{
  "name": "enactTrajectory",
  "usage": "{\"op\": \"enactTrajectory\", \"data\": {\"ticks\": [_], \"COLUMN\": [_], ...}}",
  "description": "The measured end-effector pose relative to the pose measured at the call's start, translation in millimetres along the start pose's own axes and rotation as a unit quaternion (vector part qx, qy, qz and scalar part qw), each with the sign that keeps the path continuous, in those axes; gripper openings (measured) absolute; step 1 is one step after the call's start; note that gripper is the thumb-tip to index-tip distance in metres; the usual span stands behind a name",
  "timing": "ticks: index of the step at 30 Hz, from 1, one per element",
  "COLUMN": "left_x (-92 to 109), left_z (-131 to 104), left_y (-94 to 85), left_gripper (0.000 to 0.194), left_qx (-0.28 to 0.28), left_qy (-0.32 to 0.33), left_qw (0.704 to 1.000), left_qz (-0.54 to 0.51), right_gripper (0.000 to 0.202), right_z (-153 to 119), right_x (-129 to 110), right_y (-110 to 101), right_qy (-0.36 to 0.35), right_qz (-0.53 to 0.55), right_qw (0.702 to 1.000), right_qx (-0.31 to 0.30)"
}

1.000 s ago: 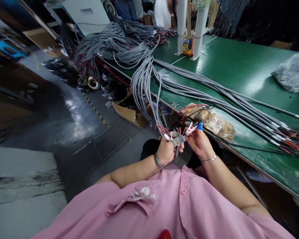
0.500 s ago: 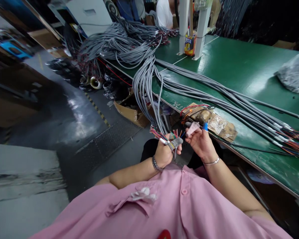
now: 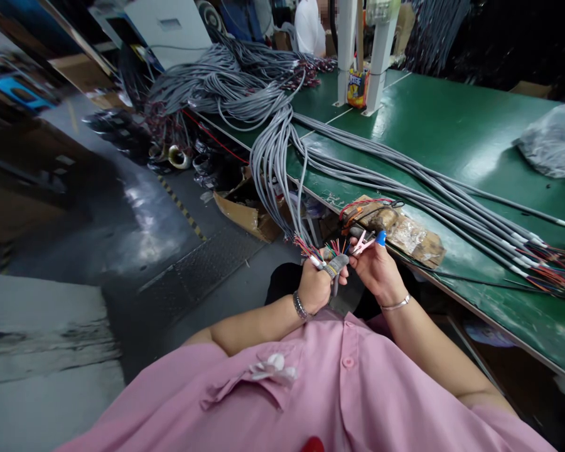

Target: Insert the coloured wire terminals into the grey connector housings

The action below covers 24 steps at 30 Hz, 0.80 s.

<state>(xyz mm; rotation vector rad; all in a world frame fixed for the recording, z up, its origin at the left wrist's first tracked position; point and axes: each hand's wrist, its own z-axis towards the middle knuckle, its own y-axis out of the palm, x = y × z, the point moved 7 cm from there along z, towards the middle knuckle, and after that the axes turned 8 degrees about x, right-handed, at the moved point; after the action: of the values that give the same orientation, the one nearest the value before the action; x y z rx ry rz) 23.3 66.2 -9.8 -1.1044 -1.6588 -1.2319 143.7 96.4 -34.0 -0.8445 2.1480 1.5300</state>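
Note:
My left hand [image 3: 315, 287], with grey glove fabric on some fingers, is closed around the ends of several grey cables [image 3: 282, 188]. Thin coloured wires [image 3: 305, 248] fan out above its fist, and more stand up beside the thumb. Close by on the right, my right hand [image 3: 375, 270] pinches a small pink two-legged tool [image 3: 362, 243], like a clip or snips; its exact kind is unclear. A blue cover [image 3: 381, 238] sits on the right thumb. The tool's tip is near the wires, but whether it touches them I cannot tell.
Along the green table [image 3: 452, 132], more grey cables run to a bundle of stripped ends [image 3: 553, 270]. A taped brown block [image 3: 417, 242] lies at the near edge. Behind are a cable heap [image 3: 207, 81] and white posts [image 3: 377, 63]; an open carton [image 3: 245, 213] stands below.
The pink tool has turned in my right hand, so its two legs now show apart. Both hands have stayed close together, with my left still gripping the cable ends.

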Motion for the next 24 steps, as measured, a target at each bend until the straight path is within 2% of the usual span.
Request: {"op": "enactTrajectory", "data": {"ticks": [4,10,18,24], "left_x": [-0.7,-4.7,-9.3,-11.2], "left_z": [2.2,2.7,2.2,-3.4], "left_y": [1.8,-3.2,-6.8,-17.0], "left_gripper": [0.031,0.032,0.034,0.033], "left_qx": [-0.001,0.008,-0.005,0.0], "left_qy": [0.014,0.002,0.005,0.003], "left_qw": [1.0,0.999,0.999,0.999], "left_qz": [0.009,0.032,0.042,0.038], "right_gripper": [0.034,0.028,0.033,0.046], "right_z": [2.6,5.7,5.2,2.0], "right_x": [1.8,2.3,7.4,9.3], "right_y": [2.7,1.1,-1.8,-3.4], "right_qy": [0.008,-0.013,-0.002,0.026], "right_qz": [0.034,0.041,0.049,0.054], "right_qw": [0.999,0.999,0.999,0.998], "right_qx": [0.011,0.031,0.023,0.008]}}
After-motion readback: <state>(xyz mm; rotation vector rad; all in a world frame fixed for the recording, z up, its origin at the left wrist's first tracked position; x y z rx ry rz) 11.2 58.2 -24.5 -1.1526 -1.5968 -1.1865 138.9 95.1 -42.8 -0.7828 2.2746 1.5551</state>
